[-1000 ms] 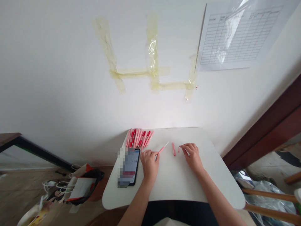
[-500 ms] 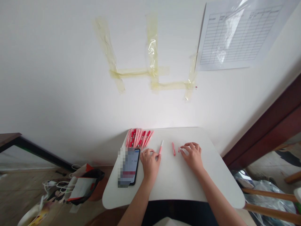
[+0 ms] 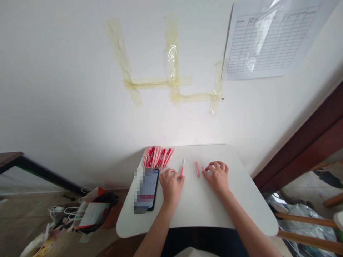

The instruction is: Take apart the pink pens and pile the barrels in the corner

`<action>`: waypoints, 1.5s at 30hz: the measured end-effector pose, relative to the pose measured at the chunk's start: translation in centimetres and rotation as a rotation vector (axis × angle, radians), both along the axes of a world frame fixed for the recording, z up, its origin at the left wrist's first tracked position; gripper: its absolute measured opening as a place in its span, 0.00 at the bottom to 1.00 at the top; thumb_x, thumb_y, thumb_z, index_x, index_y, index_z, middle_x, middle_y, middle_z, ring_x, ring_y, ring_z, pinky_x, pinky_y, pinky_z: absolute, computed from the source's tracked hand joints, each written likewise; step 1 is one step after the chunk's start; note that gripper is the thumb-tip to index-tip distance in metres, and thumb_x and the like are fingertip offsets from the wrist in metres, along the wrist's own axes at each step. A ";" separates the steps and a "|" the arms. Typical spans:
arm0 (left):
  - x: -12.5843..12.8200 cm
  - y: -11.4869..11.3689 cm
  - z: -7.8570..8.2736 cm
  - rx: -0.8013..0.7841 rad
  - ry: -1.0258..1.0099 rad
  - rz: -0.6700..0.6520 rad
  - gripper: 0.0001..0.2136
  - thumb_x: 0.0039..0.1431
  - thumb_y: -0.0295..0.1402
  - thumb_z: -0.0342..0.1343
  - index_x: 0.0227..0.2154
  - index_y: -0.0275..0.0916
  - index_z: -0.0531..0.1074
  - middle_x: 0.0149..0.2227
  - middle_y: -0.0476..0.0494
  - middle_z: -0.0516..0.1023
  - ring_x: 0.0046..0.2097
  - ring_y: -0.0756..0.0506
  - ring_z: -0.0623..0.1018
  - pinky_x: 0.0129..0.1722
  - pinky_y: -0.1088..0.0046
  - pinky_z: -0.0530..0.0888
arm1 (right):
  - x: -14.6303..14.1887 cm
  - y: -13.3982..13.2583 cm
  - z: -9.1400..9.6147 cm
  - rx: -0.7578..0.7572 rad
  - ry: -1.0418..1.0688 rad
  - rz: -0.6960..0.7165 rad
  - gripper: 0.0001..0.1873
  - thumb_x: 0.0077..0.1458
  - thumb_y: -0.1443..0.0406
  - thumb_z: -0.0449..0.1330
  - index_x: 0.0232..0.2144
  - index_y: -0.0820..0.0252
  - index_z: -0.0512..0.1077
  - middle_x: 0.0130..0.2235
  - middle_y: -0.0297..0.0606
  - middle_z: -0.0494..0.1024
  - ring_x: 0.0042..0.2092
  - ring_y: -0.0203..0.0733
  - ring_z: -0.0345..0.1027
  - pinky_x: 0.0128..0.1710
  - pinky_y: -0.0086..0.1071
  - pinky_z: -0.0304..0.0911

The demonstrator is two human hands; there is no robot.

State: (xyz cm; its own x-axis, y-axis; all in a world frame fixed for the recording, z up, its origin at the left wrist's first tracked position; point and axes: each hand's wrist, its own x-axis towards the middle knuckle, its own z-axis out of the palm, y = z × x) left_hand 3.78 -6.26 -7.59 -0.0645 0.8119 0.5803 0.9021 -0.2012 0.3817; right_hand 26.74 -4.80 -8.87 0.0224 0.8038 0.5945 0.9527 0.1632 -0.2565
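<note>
Two hands at the white tabletop (image 3: 203, 210). Left hand (image 3: 170, 184) pinches pink-and-white pen barrel (image 3: 183, 168), now swung from slantwise toward the wall. Right hand (image 3: 219, 179) has closed in, touching small pink pen part (image 3: 203, 168), pinch unclear; both apparently engaged.

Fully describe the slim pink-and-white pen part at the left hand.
The slim pink-and-white pen part looks plastic: straight, pink at the near end, white at the far. The bare left hand holds its pink end; the white end points toward the white wall. Contact with the white table is unclear.
</note>
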 end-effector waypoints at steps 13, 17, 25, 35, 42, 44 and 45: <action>0.8 0.7 1.4 -0.043 0.015 -0.120 0.06 0.59 0.31 0.60 0.38 0.44 0.78 0.47 0.42 0.75 0.54 0.38 0.71 0.59 0.51 0.67 | 0.4 0.0 -0.2 0.025 0.023 0.005 0.10 0.62 0.60 0.58 0.32 0.54 0.78 0.43 0.42 0.77 0.54 0.54 0.60 0.60 0.53 0.48; 2.9 1.4 2.5 -0.148 0.042 -0.323 0.09 0.59 0.30 0.60 0.41 0.47 0.78 0.50 0.43 0.75 0.58 0.38 0.69 0.63 0.46 0.62 | 1.6 0.3 -0.7 0.030 0.123 -0.059 0.13 0.63 0.57 0.57 0.35 0.54 0.78 0.43 0.42 0.77 0.52 0.54 0.59 0.54 0.50 0.53; 7.7 3.4 3.0 -0.269 0.106 -0.516 0.09 0.60 0.31 0.59 0.40 0.50 0.80 0.55 0.47 0.73 0.63 0.37 0.63 0.67 0.40 0.54 | 6.7 0.9 -1.6 0.044 0.242 -0.267 0.21 0.63 0.49 0.53 0.35 0.54 0.79 0.43 0.45 0.77 0.52 0.56 0.57 0.52 0.49 0.50; 10.6 6.8 1.2 -0.273 0.178 -0.592 0.11 0.55 0.26 0.62 0.35 0.53 0.82 0.55 0.45 0.73 0.63 0.35 0.63 0.65 0.31 0.50 | 7.1 1.0 -1.7 0.082 0.261 -0.258 0.21 0.62 0.49 0.54 0.34 0.55 0.79 0.41 0.46 0.78 0.50 0.57 0.57 0.50 0.49 0.49; 11.1 6.9 0.6 -0.279 0.175 -0.561 0.10 0.55 0.24 0.61 0.29 0.48 0.81 0.55 0.45 0.73 0.63 0.34 0.62 0.65 0.27 0.48 | 7.0 0.9 -1.5 0.066 0.267 -0.254 0.21 0.62 0.49 0.54 0.34 0.54 0.79 0.42 0.46 0.78 0.50 0.56 0.57 0.51 0.50 0.49; 11.1 6.9 0.6 -0.284 0.177 -0.557 0.09 0.55 0.24 0.61 0.29 0.47 0.81 0.55 0.45 0.74 0.63 0.34 0.62 0.64 0.27 0.48 | 7.0 0.9 -1.5 0.058 0.270 -0.250 0.21 0.62 0.48 0.54 0.34 0.54 0.79 0.42 0.45 0.78 0.51 0.56 0.57 0.52 0.50 0.49; 11.1 7.0 0.6 -0.283 0.174 -0.554 0.09 0.56 0.24 0.61 0.30 0.47 0.81 0.54 0.44 0.74 0.63 0.34 0.62 0.64 0.27 0.48 | 7.0 0.9 -1.5 0.057 0.271 -0.248 0.20 0.62 0.48 0.55 0.34 0.54 0.79 0.42 0.45 0.78 0.51 0.56 0.57 0.52 0.50 0.49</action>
